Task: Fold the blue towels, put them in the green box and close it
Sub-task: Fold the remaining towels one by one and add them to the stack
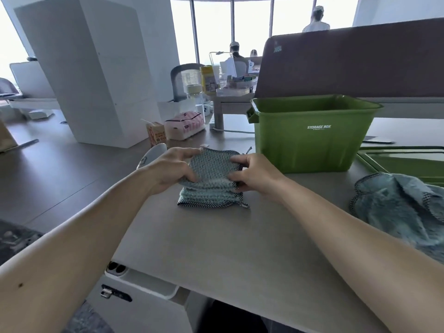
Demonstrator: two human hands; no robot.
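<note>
Head view: open office, grey bench (240,248), windows and desks behind. A blue towel (212,188) lies on the bench mid-frame, partly folded, just in front-left of the green box (312,145). The left hand (173,169) pinches the towel's left edge, fingers curled over the top layer. The right hand (254,175) pinches the right edge the same way.

Step looks like making or tightening the last fold. To do it well: match the dark trim edges, keep both sides level, and press the crease flat before lifting.

The box is open, with the lid (403,162) flat on the bench to the right. A second towel (403,207) sits crumpled by the lid, not yet folded.
</note>
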